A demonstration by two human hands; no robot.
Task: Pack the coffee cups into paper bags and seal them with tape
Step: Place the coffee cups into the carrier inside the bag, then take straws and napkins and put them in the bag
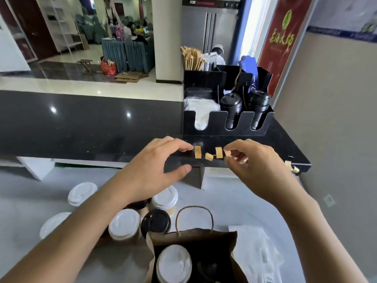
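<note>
An open brown paper bag (195, 242) with a twine handle stands at the bottom centre, with a white-lidded cup (174, 264) and a black-lidded cup (208, 269) inside. Several more lidded cups (124, 223) stand left of it on the white counter. Several short tan tape pieces (197, 151) stick along the front edge of the black raised counter (81, 123). My right hand (255, 162) pinches the rightmost tape piece (226, 152) with fingertips. My left hand (155, 164) reaches beside the leftmost piece, fingers curved, thumb under the ledge, holding nothing.
A black organiser (228, 123) with lids, stacked cups and stirrers stands on the raised counter behind the tape. White plastic bags (255, 254) lie right of the paper bag. A beige wall (336, 119) closes the right side. Another tape piece (290, 166) hangs at the counter's right corner.
</note>
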